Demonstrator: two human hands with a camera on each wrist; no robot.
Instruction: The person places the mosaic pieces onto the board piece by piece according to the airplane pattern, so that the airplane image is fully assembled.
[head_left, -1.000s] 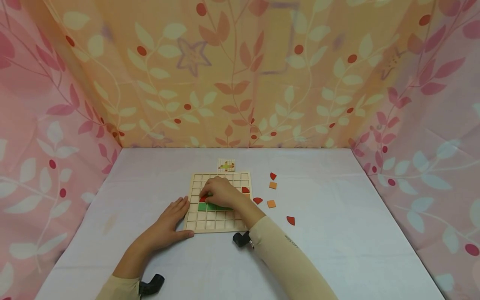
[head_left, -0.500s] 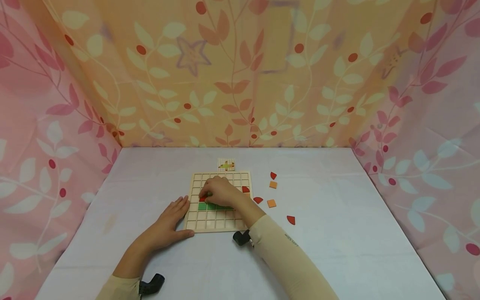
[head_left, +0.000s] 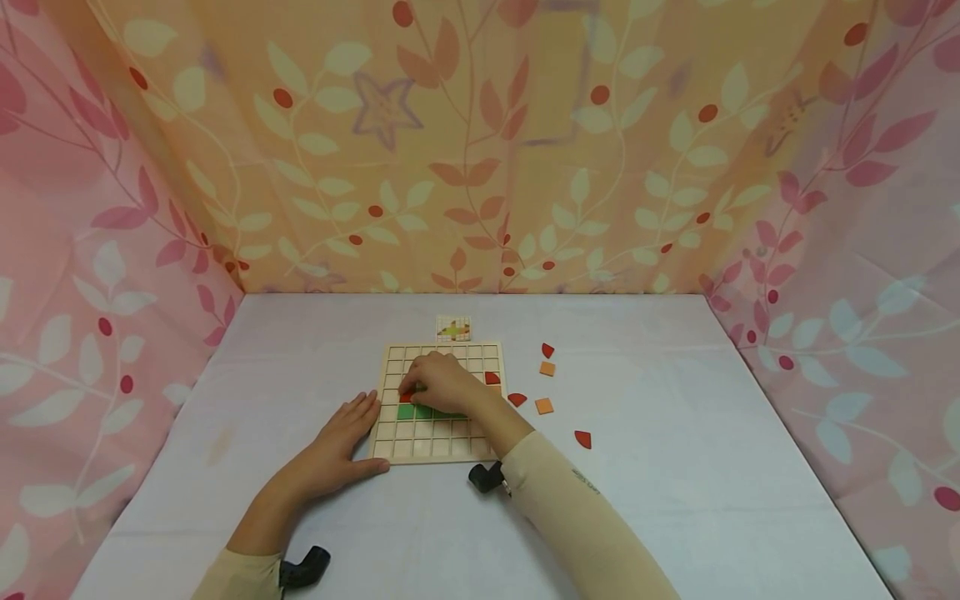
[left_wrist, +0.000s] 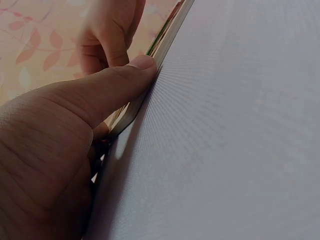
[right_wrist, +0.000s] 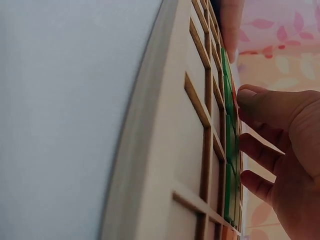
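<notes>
A wooden grid board (head_left: 403, 450) lies on the table. My left hand (head_left: 339, 442) rests flat at its left side, fingers along the left edge and thumb against the front edge. Over the board my right hand (head_left: 444, 385) has curled fingers and holds a red tile (head_left: 406, 398) by its tips in a left-hand cell; the fingers partly hide its shape. A row of green square tiles (right_wrist: 230, 135) sits in the cells just in front, partly covered by this hand. Another red quarter-circle tile (head_left: 492, 378) sits near the board's right edge, with an orange tile partly visible beside it.
Behind the board lies a small pattern card (head_left: 453, 328). Right of the board are loose red quarter-circle tiles (head_left: 583, 439) and two orange square tiles (head_left: 544, 406). Patterned fabric walls (head_left: 480, 150) enclose the white table (head_left: 645, 367) at the back and sides.
Both hands stay almost exactly where they were, with the right fingers still at the red tile. The head view has shifted very slightly.
</notes>
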